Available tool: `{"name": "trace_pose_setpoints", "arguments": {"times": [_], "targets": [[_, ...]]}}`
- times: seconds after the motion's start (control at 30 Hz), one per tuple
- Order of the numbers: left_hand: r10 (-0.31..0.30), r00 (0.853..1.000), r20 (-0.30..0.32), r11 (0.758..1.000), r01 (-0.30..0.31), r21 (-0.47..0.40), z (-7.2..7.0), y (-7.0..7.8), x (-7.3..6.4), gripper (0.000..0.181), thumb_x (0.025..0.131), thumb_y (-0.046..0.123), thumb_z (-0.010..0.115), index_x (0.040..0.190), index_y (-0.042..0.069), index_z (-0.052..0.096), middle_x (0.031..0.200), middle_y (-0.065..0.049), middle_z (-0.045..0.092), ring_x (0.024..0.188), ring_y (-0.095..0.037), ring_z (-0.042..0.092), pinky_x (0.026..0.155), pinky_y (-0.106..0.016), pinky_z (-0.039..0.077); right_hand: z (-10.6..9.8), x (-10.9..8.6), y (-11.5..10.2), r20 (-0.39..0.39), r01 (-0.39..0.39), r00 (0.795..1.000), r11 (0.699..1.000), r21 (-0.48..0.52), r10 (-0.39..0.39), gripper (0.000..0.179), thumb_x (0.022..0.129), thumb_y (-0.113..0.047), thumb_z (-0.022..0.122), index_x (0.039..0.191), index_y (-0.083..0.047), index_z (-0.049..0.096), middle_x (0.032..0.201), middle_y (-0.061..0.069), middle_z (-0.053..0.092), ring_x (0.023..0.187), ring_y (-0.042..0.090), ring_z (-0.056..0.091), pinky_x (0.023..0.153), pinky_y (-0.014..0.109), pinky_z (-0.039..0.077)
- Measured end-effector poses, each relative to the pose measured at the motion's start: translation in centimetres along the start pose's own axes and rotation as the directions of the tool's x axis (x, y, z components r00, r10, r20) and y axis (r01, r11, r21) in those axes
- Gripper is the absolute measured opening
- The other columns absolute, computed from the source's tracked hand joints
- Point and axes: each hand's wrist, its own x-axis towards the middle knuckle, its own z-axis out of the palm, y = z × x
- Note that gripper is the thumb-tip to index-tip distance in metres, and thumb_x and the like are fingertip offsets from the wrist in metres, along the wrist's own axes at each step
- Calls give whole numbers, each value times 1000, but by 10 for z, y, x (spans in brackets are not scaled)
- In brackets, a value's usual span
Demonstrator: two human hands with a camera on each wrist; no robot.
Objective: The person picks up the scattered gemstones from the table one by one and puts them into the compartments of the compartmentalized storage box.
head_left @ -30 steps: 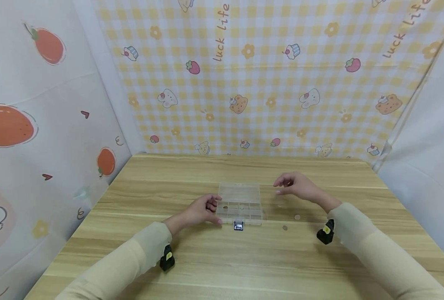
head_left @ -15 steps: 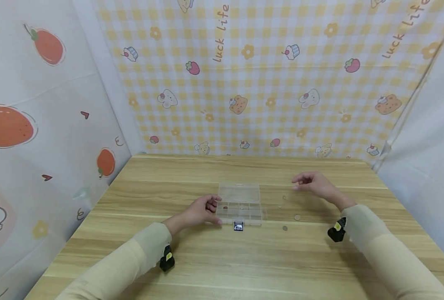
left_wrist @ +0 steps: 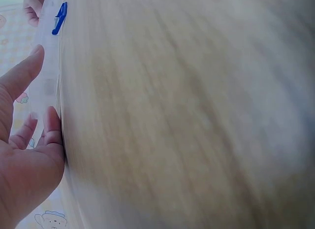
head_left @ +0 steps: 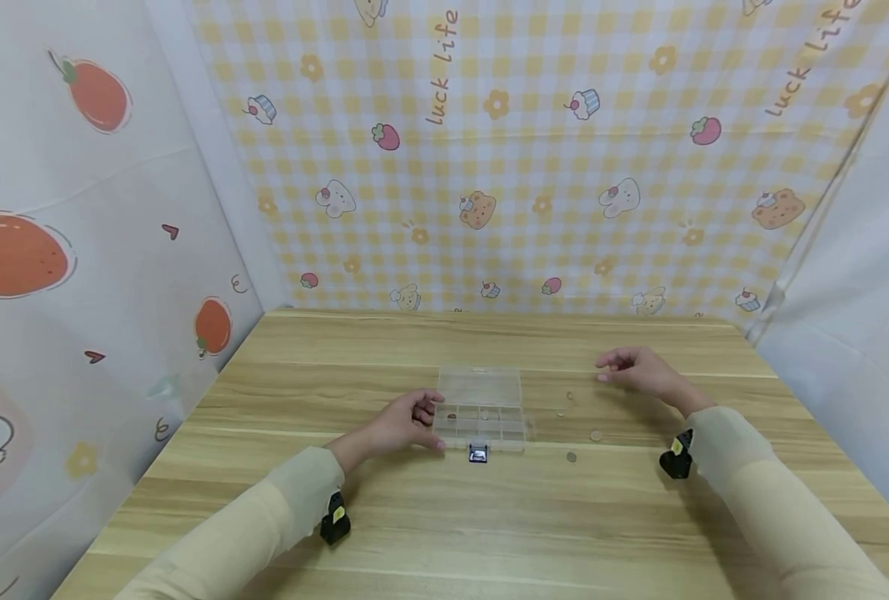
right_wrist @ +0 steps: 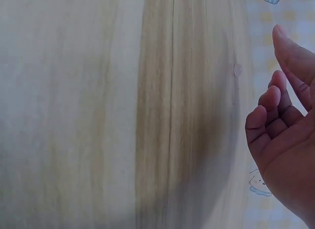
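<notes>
A clear plastic compartment box lies on the table with its lid folded back and a dark blue latch at the front. My left hand holds its left end, thumb at the front corner and fingertips near the hinge side. Inside, a small brownish coin lies in a back-left compartment, and a pale one sits further right. My right hand hovers right of the box, fingers loosely curled around nothing. Several small coins lie between, including a grey coin and a pale coin.
The wood-grain table ends at a checked curtain at the back. White cloth hangs along both sides. A black wrist camera sits under the left sleeve, another under the right.
My right hand has drawn away to the right from beside the box, uncovering a small coin on the table. My left hand and the box have stayed in place.
</notes>
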Motion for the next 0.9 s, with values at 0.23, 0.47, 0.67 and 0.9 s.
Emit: {"name": "trace_pose_setpoints", "arguments": {"times": [0.23, 0.47, 0.67, 0.9], "targets": [[0, 1000, -1, 1000, 0, 1, 0, 0, 0, 72, 69, 5, 87, 131, 1, 51, 113, -12, 51, 99, -25, 50, 85, -34, 47, -2, 0, 4, 13, -13, 1000, 1000, -17, 13, 42, 87, -20, 74, 118, 6, 61, 90, 8, 54, 76, 16, 47, 64, 26, 43], [2, 1000, -1, 1000, -2, 17, 1, 1, -1, 72, 70, 5, 87, 132, 0, 51, 112, -11, 51, 99, -24, 50, 86, -35, 45, -2, 3, 10, 18, -29, 999, 999, -19, 29, 37, 87, -15, 74, 115, 6, 62, 86, 7, 54, 76, 16, 47, 63, 25, 43], [6, 1000, -4, 1000, -6, 14, 2, 2, -1, 72, 69, 5, 87, 131, 0, 51, 111, -11, 51, 98, -23, 50, 86, -34, 45, -2, 6, 15, 26, -47, 998, 998, -49, 49, 35, 87, -15, 74, 114, 4, 63, 88, 8, 54, 80, 20, 47, 65, 26, 43], [0, 1000, -6, 1000, 0, 16, 2, 4, -2, 71, 70, 5, 87, 131, 1, 51, 112, -11, 51, 98, -23, 50, 87, -35, 45, -1, 9, 13, 33, -55, 998, 993, -103, 59, 32, 88, -18, 73, 112, 1, 64, 91, 8, 56, 84, 22, 48, 73, 30, 40]]}}
